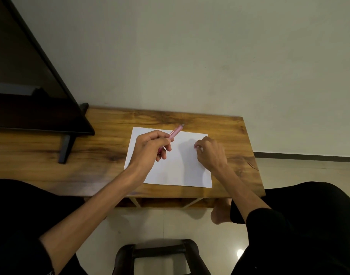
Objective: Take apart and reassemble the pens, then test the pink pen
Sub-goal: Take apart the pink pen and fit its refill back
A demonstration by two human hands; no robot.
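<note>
A pink pen (176, 132) is gripped in my left hand (150, 148), held slanted above the white sheet of paper (176, 171). Its greyish end points up and to the right, past the paper's far edge. My right hand (209, 151) rests on the right part of the paper with its fingers curled. There is a faint pink spot at the fingertips; whether they pinch a small part is unclear. No other pen shows.
The paper lies on a wooden table (91, 155) against a pale wall. A dark monitor (31, 86) on a black stand (66, 147) fills the left. A dark stool (156, 253) stands on the tiled floor below, between my knees.
</note>
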